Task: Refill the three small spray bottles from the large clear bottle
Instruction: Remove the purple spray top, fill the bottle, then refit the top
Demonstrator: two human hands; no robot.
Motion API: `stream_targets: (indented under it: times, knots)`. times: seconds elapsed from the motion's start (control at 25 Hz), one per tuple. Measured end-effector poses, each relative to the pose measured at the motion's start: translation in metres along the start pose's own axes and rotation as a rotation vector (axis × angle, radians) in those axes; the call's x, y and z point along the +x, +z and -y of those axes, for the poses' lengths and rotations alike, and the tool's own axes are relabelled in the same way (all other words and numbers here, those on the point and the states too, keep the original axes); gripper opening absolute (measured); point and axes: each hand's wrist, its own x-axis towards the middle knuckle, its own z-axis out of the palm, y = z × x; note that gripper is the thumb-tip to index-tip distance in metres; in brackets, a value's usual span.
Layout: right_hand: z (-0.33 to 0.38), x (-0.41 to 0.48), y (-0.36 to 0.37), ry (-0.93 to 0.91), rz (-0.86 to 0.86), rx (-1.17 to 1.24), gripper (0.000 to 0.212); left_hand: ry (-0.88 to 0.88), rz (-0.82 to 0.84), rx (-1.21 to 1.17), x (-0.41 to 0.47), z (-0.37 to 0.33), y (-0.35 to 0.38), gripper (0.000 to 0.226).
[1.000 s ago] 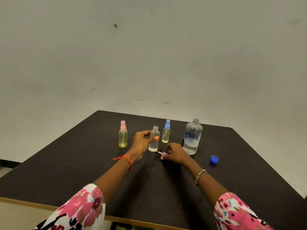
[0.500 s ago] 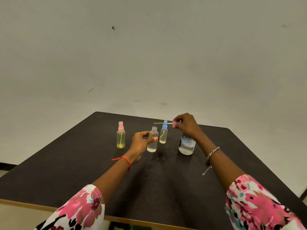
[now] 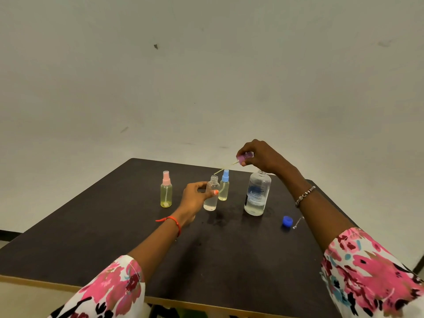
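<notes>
Looking from my side outward: dark desk [image 3: 206, 260], blue cap [image 3: 287, 221] lying loose near its right side. My left hand [image 3: 195, 200] is wrapped around the open small bottle [image 3: 211, 195], which stands upright with a little clear liquid. Left of it, the pink-topped spray bottle [image 3: 166, 190]; just behind it, the blue-topped one [image 3: 224, 187]. Large clear bottle [image 3: 257, 195] stands uncapped to the right. Above it, my right hand [image 3: 263, 157] pinches the purple spray top [image 3: 244, 157], tube angled down-left.
</notes>
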Motion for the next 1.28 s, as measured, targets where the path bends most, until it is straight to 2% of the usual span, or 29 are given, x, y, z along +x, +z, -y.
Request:
stream_targets:
  times: [0.28, 0.52, 0.76, 0.88, 1.08, 1.2, 1.28]
  knots:
    - [0.009, 0.001, -0.002, -0.060, 0.053, -0.073, 0.024, 0.014, 0.028, 0.035, -0.001, 0.001, 0.000, 0.042]
    - [0.034, -0.001, 0.017, -0.203, 0.273, -0.311, 0.025, 0.047, 0.060, 0.062, -0.002, 0.002, 0.006, 0.043]
    - [0.046, -0.006, 0.029, -0.222, 0.394, -0.349, 0.027, 0.033, 0.087, 0.085, -0.005, -0.004, 0.009, 0.044]
    - [0.049, -0.007, 0.028, -0.221, 0.400, -0.303, 0.029, 0.037, 0.101, 0.085, -0.005, -0.003, 0.008, 0.043]
    - [0.053, -0.008, 0.029, -0.109, 0.360, -0.198, 0.024, 0.041, 0.109, 0.066, -0.006, -0.002, 0.010, 0.040]
    - [0.052, -0.009, 0.036, -0.042, 0.278, -0.176, 0.042, 0.040, 0.127, 0.055, -0.007, 0.000, 0.011, 0.037]
    - [0.051, -0.009, 0.037, 0.023, 0.246, -0.051, 0.055, 0.037, 0.135, 0.047, -0.008, 0.001, 0.010, 0.038]
